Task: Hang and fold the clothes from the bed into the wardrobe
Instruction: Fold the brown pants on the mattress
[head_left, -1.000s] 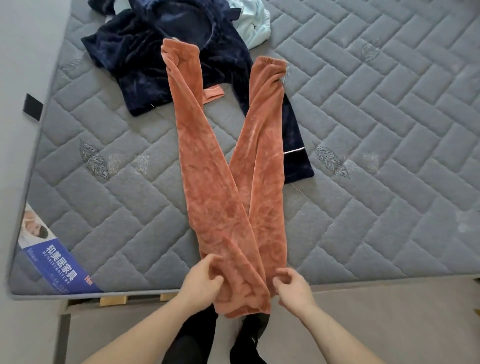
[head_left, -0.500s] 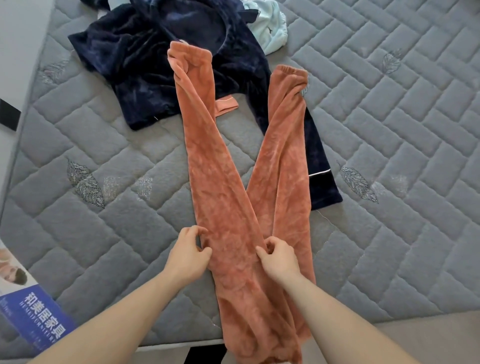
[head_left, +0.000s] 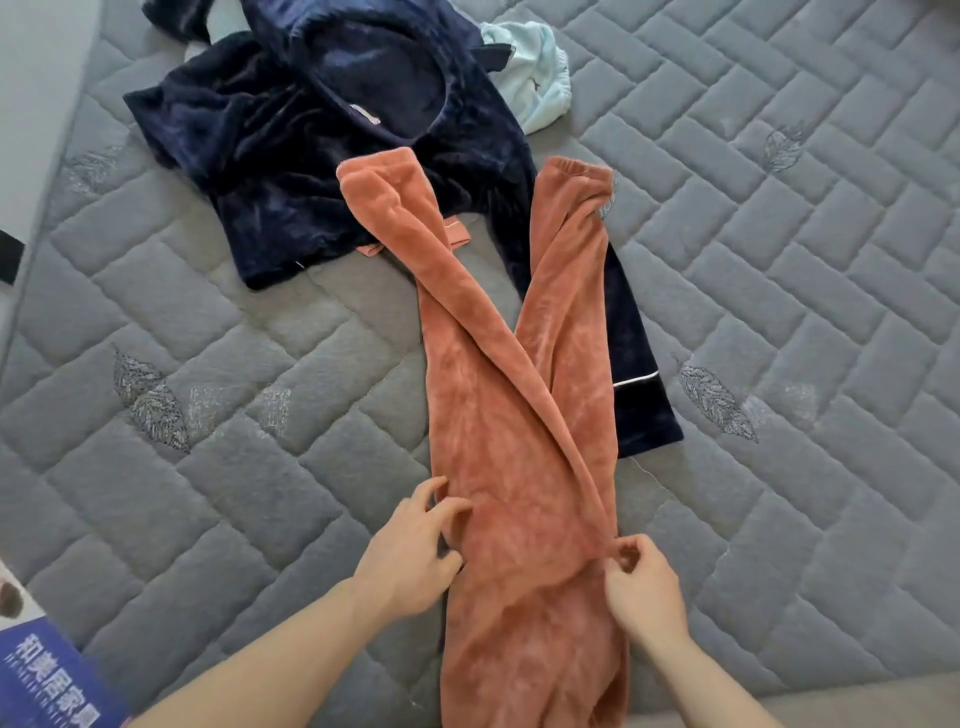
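Note:
Rust-orange fleece trousers lie lengthwise on the grey quilted mattress, their two legs crossing and pointing away from me. My left hand pinches the trousers' left edge near the waist end. My right hand grips the right edge, where the fabric bunches into a fold. The waist end hangs over the mattress's near edge. Behind lies a dark navy velvet garment; one of its sleeves runs under the right trouser leg. A pale mint garment peeks out beyond it.
A blue printed label sits on the mattress's near-left corner. The pale floor shows along the left side. The wardrobe is not in view.
My view moved closer over the bed. Both hands slid up the trousers from the waist end, then spread to the left and right edges, the right one pulling its edge outward.

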